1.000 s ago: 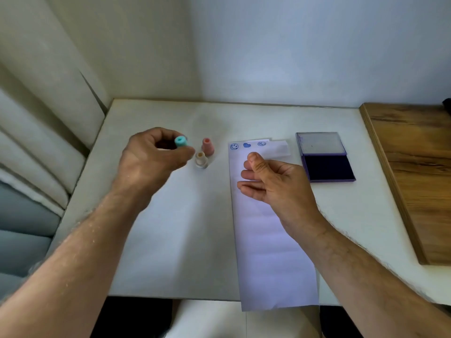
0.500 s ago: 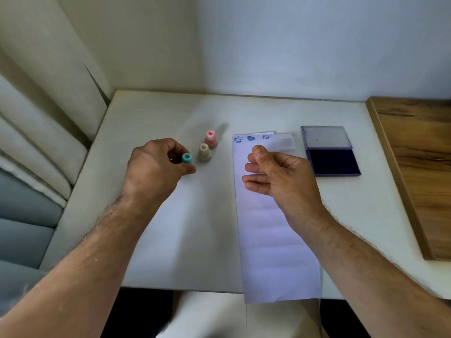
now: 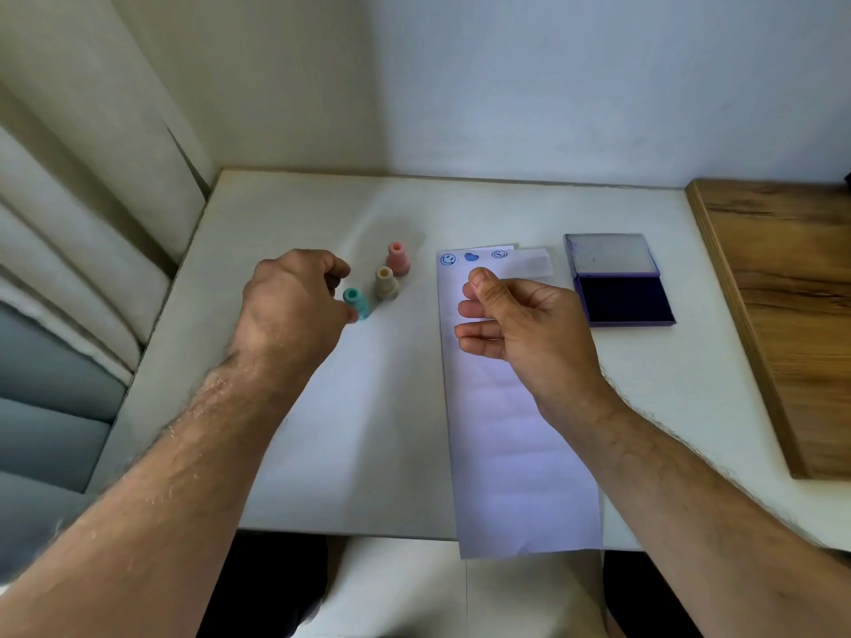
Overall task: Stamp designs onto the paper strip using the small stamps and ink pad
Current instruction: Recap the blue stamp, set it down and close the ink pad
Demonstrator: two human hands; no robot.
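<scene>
**Fingers on the teal stamp, three prints made**

Fingers of the left hand [image 3: 294, 306] pinch the small teal plastic stamp [image 3: 357, 303], left of the long white paper strip [image 3: 515, 453]. The right hand [image 3: 520, 324] hovers half-curled, empty, above the strip. Three blue prints [image 3: 470, 257] mark its far end; most stays blank. Right of it lies the open purple ink pad [image 3: 621, 299].

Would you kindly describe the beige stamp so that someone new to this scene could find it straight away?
Start at the long white paper strip lying down the middle of the white table. Just left of its far end three small stamps stand in a slanted row. The beige stamp is the middle one, between the pink stamp behind it and the teal stamp by the left hand.
</scene>
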